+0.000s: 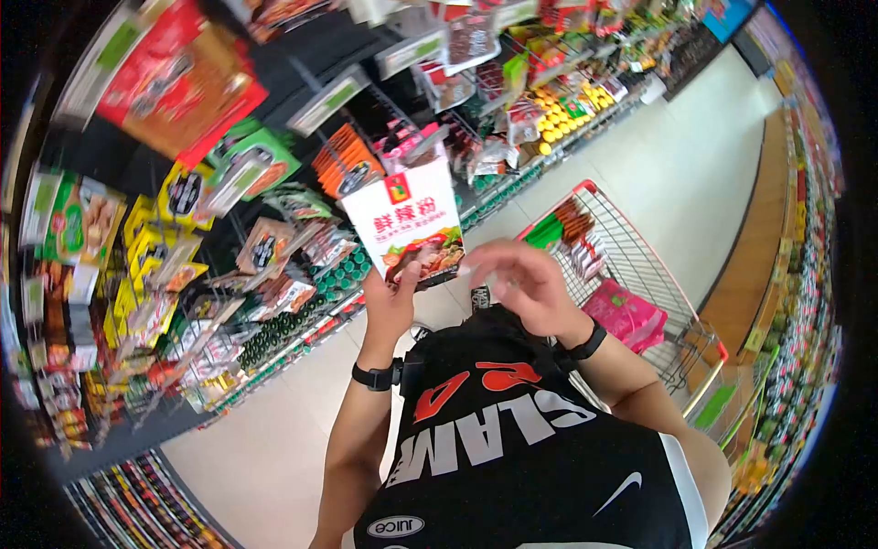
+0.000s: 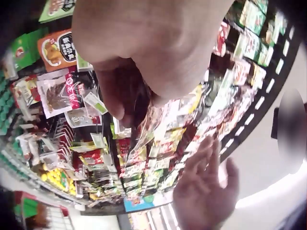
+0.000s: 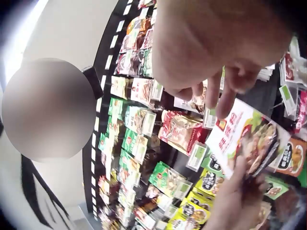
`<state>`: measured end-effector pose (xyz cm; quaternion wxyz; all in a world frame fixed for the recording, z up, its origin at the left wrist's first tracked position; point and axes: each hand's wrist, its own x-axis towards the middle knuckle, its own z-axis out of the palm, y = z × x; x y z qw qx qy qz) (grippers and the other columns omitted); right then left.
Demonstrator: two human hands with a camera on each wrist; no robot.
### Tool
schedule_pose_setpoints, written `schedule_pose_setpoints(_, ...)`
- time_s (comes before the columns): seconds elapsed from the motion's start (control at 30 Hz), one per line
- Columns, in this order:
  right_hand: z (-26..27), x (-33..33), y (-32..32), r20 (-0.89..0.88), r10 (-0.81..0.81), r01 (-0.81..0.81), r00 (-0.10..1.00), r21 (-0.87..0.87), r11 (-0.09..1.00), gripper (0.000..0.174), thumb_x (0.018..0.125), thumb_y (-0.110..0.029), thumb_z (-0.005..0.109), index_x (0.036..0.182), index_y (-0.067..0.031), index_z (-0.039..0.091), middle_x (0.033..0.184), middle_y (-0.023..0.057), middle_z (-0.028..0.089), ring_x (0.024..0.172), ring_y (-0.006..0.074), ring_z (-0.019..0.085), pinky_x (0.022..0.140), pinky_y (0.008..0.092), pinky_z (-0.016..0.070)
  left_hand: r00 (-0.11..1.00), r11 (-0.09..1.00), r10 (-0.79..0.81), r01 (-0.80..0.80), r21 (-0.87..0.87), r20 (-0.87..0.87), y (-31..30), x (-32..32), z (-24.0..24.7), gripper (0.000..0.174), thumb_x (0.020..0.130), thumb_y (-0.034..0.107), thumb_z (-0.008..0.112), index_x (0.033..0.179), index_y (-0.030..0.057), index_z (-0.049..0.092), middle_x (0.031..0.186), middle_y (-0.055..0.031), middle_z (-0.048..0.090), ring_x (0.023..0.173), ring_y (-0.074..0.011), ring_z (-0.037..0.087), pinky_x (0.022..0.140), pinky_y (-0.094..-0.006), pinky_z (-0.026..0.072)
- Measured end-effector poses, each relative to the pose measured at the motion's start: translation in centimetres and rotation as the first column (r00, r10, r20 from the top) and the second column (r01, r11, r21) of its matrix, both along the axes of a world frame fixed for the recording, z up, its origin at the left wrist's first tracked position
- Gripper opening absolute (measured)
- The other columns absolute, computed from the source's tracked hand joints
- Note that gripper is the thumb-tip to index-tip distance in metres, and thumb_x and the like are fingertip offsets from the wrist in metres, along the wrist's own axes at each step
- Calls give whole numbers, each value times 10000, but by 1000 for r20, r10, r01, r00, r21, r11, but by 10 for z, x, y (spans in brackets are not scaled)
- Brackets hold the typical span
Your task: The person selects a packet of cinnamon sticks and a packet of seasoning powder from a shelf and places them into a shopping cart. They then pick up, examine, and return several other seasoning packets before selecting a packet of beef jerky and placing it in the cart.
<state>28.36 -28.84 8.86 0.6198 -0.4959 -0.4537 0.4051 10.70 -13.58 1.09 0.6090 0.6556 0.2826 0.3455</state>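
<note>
**Item:** packet (image 1: pixel 410 224), white, with a red label at the top and a food picture on the lower half.

**Location:** held up in front of the shelf (image 1: pixel 165 274), above the floor (image 1: pixel 274 439), to the left of my cart (image 1: pixel 596 189).

**Left hand** (image 1: pixel 389 306): grasping the packet by its bottom edge only, thumb on the printed face, fingers behind.

**Right hand** (image 1: pixel 523 285): released and holding nothing. Its fingers are loosely bent just beside the packet's lower right corner. I cannot tell from the head view whether a fingertip touches it. The right wrist view shows the fingers (image 3: pixel 218 103) hanging above the packet with a gap.

**Risks, as I judge them:**
1. Slip. One hand pinches a smooth bottom edge, so a loosened thumb would let the packet drop to the floor.
2. Flop. Most of the packet stands above my grip, so a quick turn of the wrist could fold it over and pull it free.
3. Knock. The hanging packets (image 1: pixel 274 247) crowd close behind, so swinging the packet back could push one off its hook.
4. Miss. The cart stands at my right side with a pink bag (image 1: pixel 626 316) inside. A careless pass across could hit the rim and send the packet outside.
5. Crease. Gripping harder to prevent a slip may crumple the bottom seam.
</note>
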Motion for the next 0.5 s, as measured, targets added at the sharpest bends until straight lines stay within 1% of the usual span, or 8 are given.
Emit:
schedule_pose_setpoints(0.07,-20,-10,8,181,-204,217,962,-53,975,370,913,-78,652,1271,-23,577,1191,93,660,981,151,644,725,267,505,989,954,132,-110,-279,61,-3,-21,10,334,1004,124,612,1291,-33,544,1111,-108,682,842,-139,666,585,-288,564)
schedule_pose_setpoints(0.1,-19,-16,15,161,-246,255,956,-38,966,363,886,-68,694,1226,-36,570,1101,67,653,879,139,626,691,265,493,986,952,145,-115,-284,84,-3,-30,9,330,999,114,614,1287,-29,545,1110,-111,681,838,-141,669,565,-292,561)
schedule_pose_setpoints(0.17,-22,-26,26,345,-178,207,922,-49,977,405,890,-94,711,1257,-32,552,1119,70,652,872,137,632,690,266,496,978,947,164,-119,-299,129,-3,-50,5,321,990,94,617,1281,-21,545,1109,-117,678,830,-146,673,524,-299,557)
schedule_pose_setpoints(0.2,-25,-31,31,432,-146,188,890,-56,981,427,891,-107,719,1273,-30,544,1129,71,652,868,135,635,689,266,497,977,933,176,-126,-336,122,-5,-55,10,354,961,56,641,1292,-27,550,1144,-120,684,903,-157,689,662,-307,592)
schedule_pose_setpoints(0.27,-28,-44,36,357,1,63,934,-167,984,396,922,-154,723,1258,3,585,1060,79,690,834,143,649,722,289,515,990,973,60,-29,-228,128,-8,-63,26,401,929,35,674,1305,-34,553,1196,-131,685,1007,-173,690,849,-317,577)
schedule_pose_setpoints(0.3,-28,-50,39,299,80,-12,951,-224,975,376,936,-160,713,1250,10,599,1040,84,701,836,142,651,734,292,518,982,960,32,22,-280,186,-10,-69,28,440,901,27,712,1308,-43,559,1225,-133,686,1080,-182,676,968,-323,525)
schedule_pose_setpoints(0.4,-19,-71,44,215,137,-95,967,-196,976,290,989,-167,660,1208,23,647,972,102,733,854,104,641,775,289,522,982,987,-55,80,-136,182,-12,-79,25,481,909,62,743,1332,-45,541,1174,-112,701,1043,-175,684,929,-319,536)
schedule_pose_setpoints(0.5,-14,-84,50,217,118,-61,969,-252,966,272,1002,-166,643,1195,27,647,975,99,734,882,94,628,812,296,521,989,918,-109,140,-370,104,-5,-97,21,456,898,86,762,1303,-31,586,1164,-93,708,1026,-161,677,900,-313,538)
